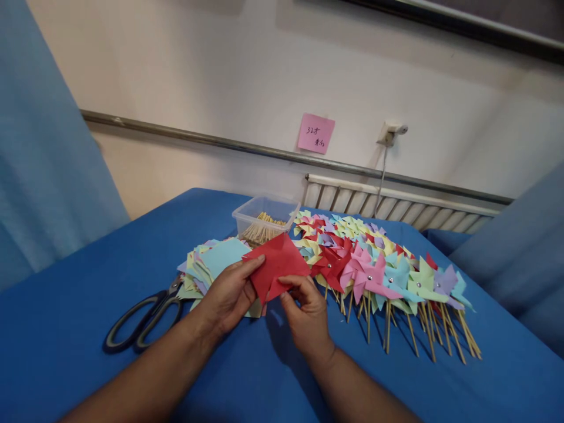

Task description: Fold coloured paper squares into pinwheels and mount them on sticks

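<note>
Both hands hold one red paper square (277,264) up above the blue-covered desk (66,329): the left hand (229,294) pinches its left edge with the thumb on top, and the right hand (306,314) grips its lower corner between thumb and fingertips. Just beyond the left hand lies a stack of pastel paper squares (211,264), with black-handled scissors (141,320) farther out to its left. A clear tub of wooden sticks (264,222) sits behind the red paper, and finished paper pinwheels (379,270) spread out to the right of the right hand.
</note>
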The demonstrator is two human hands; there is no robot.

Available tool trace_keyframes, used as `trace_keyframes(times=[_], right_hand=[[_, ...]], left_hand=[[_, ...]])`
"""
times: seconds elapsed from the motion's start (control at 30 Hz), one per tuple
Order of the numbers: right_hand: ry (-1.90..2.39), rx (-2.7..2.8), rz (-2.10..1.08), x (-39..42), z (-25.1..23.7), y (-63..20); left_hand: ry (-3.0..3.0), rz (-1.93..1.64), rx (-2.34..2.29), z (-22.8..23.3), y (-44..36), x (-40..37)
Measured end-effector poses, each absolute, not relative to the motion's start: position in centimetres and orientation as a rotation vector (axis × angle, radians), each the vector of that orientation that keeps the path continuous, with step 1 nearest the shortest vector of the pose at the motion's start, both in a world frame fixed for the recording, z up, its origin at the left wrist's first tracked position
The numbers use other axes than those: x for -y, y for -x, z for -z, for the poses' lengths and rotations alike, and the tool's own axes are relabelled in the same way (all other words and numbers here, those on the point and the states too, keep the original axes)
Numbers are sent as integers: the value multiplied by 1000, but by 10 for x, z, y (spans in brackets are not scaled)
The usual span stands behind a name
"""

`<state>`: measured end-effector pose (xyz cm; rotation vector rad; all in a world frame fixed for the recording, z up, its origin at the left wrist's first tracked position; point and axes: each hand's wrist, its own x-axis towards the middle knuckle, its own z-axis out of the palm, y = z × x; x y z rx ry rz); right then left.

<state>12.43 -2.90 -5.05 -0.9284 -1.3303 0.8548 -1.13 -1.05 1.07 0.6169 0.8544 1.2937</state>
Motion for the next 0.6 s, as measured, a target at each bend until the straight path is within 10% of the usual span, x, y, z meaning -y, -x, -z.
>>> trace_keyframes(times=[0.6], right_hand=[[997,1077,-1095,21,49,-126]], left_hand=[[-783,-1200,-900,-12,-1,20]])
